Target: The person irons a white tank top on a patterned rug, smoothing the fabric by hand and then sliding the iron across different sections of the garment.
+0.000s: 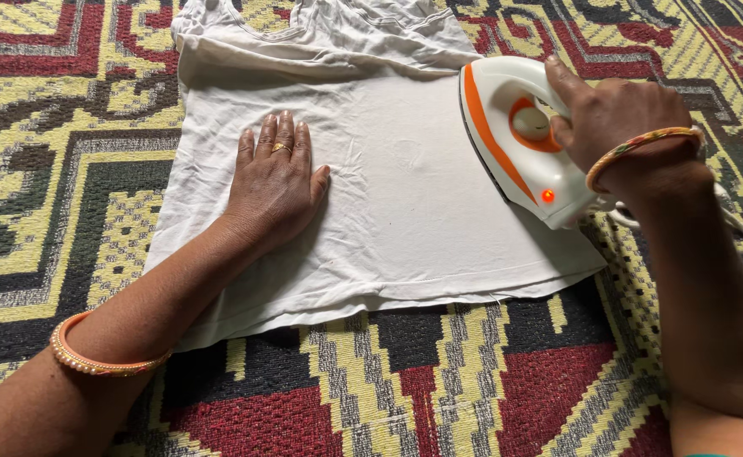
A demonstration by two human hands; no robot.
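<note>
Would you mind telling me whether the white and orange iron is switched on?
On: a red indicator light glows on the white and orange iron.

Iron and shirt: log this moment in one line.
left hand: flat on white shirt | right hand: grips iron handle | iron: on shirt's right edge, red light lit | under: patterned mat

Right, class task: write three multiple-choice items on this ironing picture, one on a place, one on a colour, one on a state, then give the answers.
1. Where does the left hand rest?
A on the white garment
B on the iron
C on the bare mat

2. What colour is the trim on the iron?
A blue
B orange
C green

3. What is the state of the iron's small lamp?
A dark
B covered
C glowing red

Answers: 1 A, palm flat on the cloth; 2 B, an orange stripe edges the white body; 3 C, a red dot shines near the right hand, which grips the handle.
</note>
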